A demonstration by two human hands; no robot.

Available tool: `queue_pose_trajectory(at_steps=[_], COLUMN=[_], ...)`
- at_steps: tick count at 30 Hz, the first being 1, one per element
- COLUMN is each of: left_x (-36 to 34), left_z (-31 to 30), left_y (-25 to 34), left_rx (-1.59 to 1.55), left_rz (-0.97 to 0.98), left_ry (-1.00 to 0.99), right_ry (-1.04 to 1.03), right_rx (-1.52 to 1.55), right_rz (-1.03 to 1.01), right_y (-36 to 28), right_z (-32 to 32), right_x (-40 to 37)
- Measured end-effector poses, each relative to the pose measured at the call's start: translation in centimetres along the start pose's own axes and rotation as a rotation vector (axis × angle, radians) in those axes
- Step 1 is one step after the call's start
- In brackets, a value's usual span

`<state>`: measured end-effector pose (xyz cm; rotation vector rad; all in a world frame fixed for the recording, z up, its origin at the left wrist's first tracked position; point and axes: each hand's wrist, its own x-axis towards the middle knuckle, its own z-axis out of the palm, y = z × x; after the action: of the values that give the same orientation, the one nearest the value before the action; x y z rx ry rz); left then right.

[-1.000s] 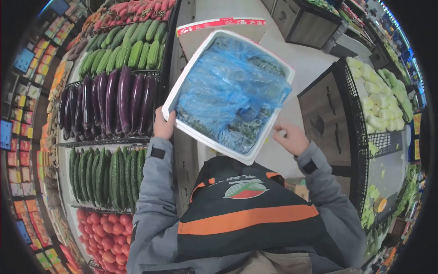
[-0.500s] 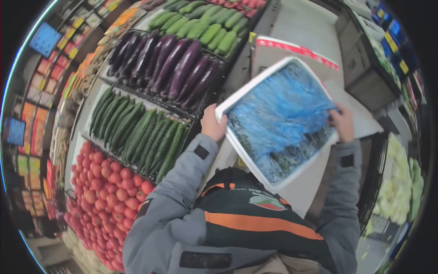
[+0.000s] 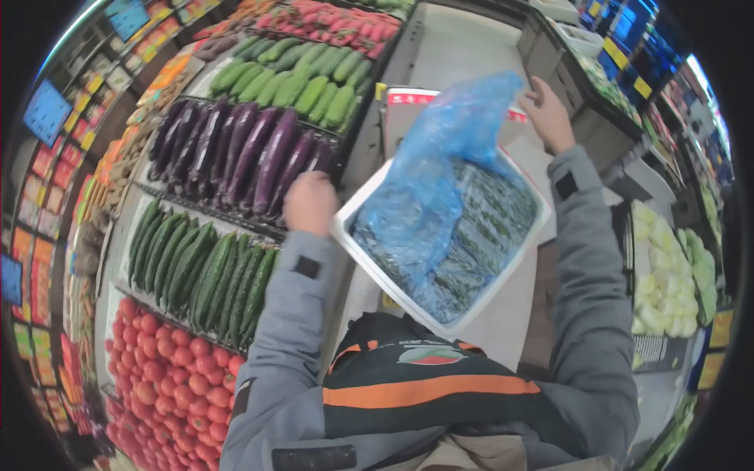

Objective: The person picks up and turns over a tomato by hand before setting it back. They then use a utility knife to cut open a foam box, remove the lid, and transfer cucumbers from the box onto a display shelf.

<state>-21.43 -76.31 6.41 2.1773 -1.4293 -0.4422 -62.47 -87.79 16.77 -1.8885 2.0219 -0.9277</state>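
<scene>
A white foam box point(image 3: 496, 301) sits tilted in front of me, packed with long dark green vegetables point(image 3: 495, 216). Blue plastic film point(image 3: 428, 184) covers its left half; the upper end of the film rises above the far rim. My right hand point(image 3: 550, 116) is beside that raised end, fingers apart, with no firm grip on the film showing. Close to the box's left corner is my left hand point(image 3: 309, 204), in front of the eggplants point(image 3: 228, 153). Motion blurs its fingers, so what they hold, if anything, cannot be made out.
Left of the box are cucumbers point(image 3: 200, 267), tomatoes point(image 3: 177, 361), pale green gourds point(image 3: 294, 82) and red radishes point(image 3: 334, 22). A carton with a red strip point(image 3: 404, 98) lies behind the box. Dark crate walls point(image 3: 581, 90) stand at right, near pale leafy vegetables point(image 3: 660, 271).
The film has been pulled up and leftward, uncovering the greens on the right. My right hand has come off the rim and moved up; my left hand has left the box's corner.
</scene>
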Motion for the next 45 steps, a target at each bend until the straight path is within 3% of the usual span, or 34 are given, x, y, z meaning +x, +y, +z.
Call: queue_pose_trajectory(at_steps=[3,6,7,9,12,15,16,18,21,24,25,27,28,30,33,40,43,45], left_x=[-1.0,-6.2,-6.8,-8.0,-5.7,-1.6,-0.7,1.1,3.0,1.7,0.9,-0.5,-0.6,-0.6,-1.4,-8.9,-12.2,-13.9], left_z=[-1.2,1.9,4.3,9.1,11.2,7.5,6.4,4.2,2.7,2.1,2.2,2.4,3.3,5.1,7.0,4.7,3.1,3.1], left_y=[-4.4,1.9,3.2,6.0,5.6,2.4,0.6,-3.2,-7.5,-5.9,-4.4,-1.3,-1.5,-1.7,-3.3,-3.0,-3.1,-3.5], left_rx=[-0.188,-0.356,-0.307,-0.091,0.305,0.434,0.481,0.642,0.224,0.301,0.253,0.056,0.042,-0.02,0.305,-0.039,-0.108,-0.121], left_rz=[-0.066,0.239,0.45,1.277,1.244,0.933,0.814,0.312,0.063,0.284,0.375,0.744,0.76,0.836,0.907,1.129,1.219,1.094], left_ry=[0.196,-0.06,-0.075,-0.109,-0.01,0.172,0.107,-0.139,-0.461,-0.055,-0.006,0.194,0.106,-0.257,-0.226,-0.2,-0.498,-0.975], right_ry=[0.162,-0.097,-0.114,-0.191,-0.255,-0.218,-0.215,-0.209,-0.205,-0.232,-0.221,-0.165,-0.128,0.026,-0.053,0.166,0.314,0.375], right_rx=[0.136,0.078,0.062,-0.004,-0.099,-0.146,-0.135,-0.099,-0.078,-0.242,-0.268,-0.375,-0.327,-0.131,0.195,0.609,0.723,0.724], right_rz=[0.088,0.147,0.09,-0.156,-0.262,-0.228,-0.237,-0.286,-0.455,-0.504,-0.512,-0.538,-0.56,-0.623,-0.269,0.282,0.446,0.506], right_y=[2.2,2.8,3.0,3.3,2.2,1.5,1.7,1.8,1.2,-1.0,-1.3,-2.0,-1.9,-1.6,-2.7,3.0,7.3,10.8], right_z=[1.5,5.6,7.1,9.9,10.8,10.8,11.4,12.6,15.2,17.3,18.0,19.6,19.6,19.6,14.7,2.5,-0.1,-0.9], right_x=[-6.9,-10.0,-9.9,-9.4,-10.0,-13.9,-15.0,-17.6,-18.3,-16.8,-16.4,-15.3,-15.4,-15.4,-17.3,-23.3,-26.9,-29.7])
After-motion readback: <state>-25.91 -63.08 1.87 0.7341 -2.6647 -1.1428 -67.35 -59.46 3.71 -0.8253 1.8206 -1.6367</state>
